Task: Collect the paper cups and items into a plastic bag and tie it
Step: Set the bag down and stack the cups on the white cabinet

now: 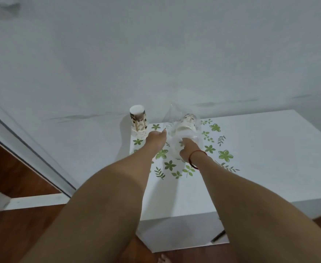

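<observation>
A clear plastic bag (pixel 174 118) stands on the white table (pixel 260 149) near the wall, with a stack of paper cups (pixel 189 123) inside it. My left hand (pixel 155 139) pinches the bag's left edge. My right hand (pixel 187 149), with a red string on its wrist, grips the bag's near side. A second stack of upside-down brown-patterned paper cups (pixel 138 124) stands outside the bag at the table's far left corner, just left of my left hand.
A white cloth with green flower and leaf prints (pixel 226 155) lies under the bag. The white wall (pixel 155 54) rises right behind the table. Brown wooden floor (pixel 13 177) and a white door frame (pixel 32 149) lie to the left.
</observation>
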The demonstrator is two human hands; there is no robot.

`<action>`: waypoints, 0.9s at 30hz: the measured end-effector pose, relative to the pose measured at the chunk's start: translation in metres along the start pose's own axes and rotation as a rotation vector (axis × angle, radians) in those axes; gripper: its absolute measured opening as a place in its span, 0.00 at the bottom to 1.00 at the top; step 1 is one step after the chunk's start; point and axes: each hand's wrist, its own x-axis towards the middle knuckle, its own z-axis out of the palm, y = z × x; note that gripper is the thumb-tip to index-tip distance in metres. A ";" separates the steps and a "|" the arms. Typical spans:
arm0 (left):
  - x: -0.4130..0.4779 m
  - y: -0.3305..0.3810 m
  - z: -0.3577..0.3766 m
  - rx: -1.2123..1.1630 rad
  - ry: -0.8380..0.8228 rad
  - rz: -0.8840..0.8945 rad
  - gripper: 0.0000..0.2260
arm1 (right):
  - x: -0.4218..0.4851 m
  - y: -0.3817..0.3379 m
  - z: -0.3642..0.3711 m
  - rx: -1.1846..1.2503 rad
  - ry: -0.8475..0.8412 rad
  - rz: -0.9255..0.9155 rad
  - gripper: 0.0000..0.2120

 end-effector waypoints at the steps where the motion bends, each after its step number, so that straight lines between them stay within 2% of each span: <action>1: 0.006 0.004 0.004 0.018 -0.018 -0.022 0.22 | 0.005 0.001 0.002 0.018 0.019 0.009 0.28; 3: 0.017 0.011 0.012 0.015 -0.064 -0.041 0.20 | 0.016 0.001 0.003 0.024 0.088 0.011 0.26; 6: 0.036 0.023 0.020 -0.033 -0.088 -0.055 0.17 | 0.040 -0.003 -0.004 -0.099 0.250 -0.038 0.19; 8: 0.054 0.028 0.026 -0.054 -0.092 -0.054 0.14 | 0.054 -0.004 -0.011 -0.155 0.288 -0.017 0.16; 12: 0.079 0.039 0.039 -0.075 -0.088 -0.072 0.17 | 0.075 -0.004 -0.028 -0.192 0.336 0.066 0.15; 15: 0.092 0.044 0.051 -0.071 -0.091 -0.075 0.18 | 0.084 0.003 -0.036 -0.202 0.446 -0.057 0.14; 20: 0.101 0.049 0.065 -0.063 -0.093 -0.065 0.18 | 0.100 0.001 -0.057 -0.304 0.467 -0.057 0.23; 23: 0.101 0.051 0.071 -0.083 -0.121 -0.094 0.17 | 0.101 0.001 -0.065 -0.325 0.478 -0.004 0.13; 27: 0.097 0.054 0.076 -0.124 -0.236 -0.171 0.12 | 0.100 -0.002 -0.062 -0.365 0.424 0.069 0.18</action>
